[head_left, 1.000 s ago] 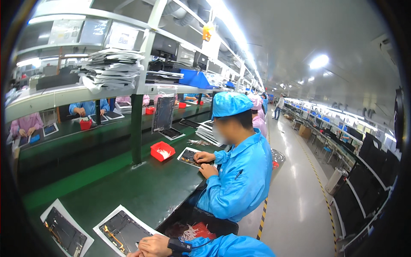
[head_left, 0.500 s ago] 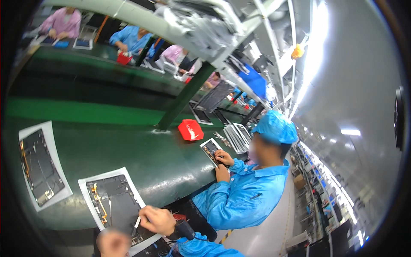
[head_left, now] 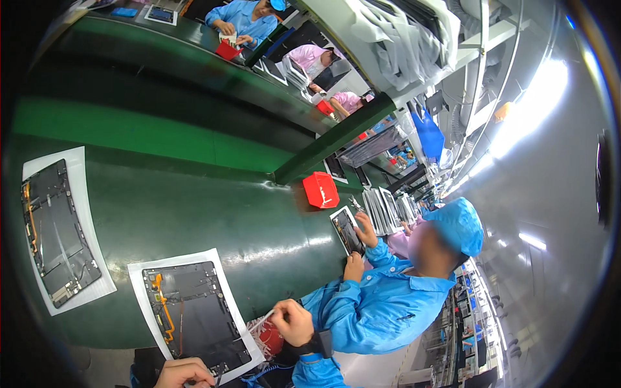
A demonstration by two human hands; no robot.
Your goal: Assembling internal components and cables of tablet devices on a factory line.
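In front of me an opened tablet (head_left: 197, 307) lies on a white sheet (head_left: 139, 275), its black inside and orange flex cables facing up. My right hand (head_left: 294, 322) is off the tablet's right edge, pinching a thin white strip (head_left: 260, 321) that slants down toward the tablet. At the near edge my left hand (head_left: 184, 374) is closed beside the tablet's lower corner. A small dark tip shows by its fingers; what it holds is unclear. Below the strip, partly behind my right hand, sits a red container (head_left: 272, 339) with white scraps.
Another opened tablet (head_left: 61, 233) lies on a white sheet at the left of the green bench (head_left: 194, 207). A red bin (head_left: 321, 190) stands farther back, near a green post (head_left: 336, 139). A co-worker in blue (head_left: 388, 301) handles a tablet (head_left: 347, 231) on my right.
My right hand has moved right, away from the tablet, with the white strip in its fingers. My left hand, blurred before, now shows clearly at the near edge. The view has shifted.
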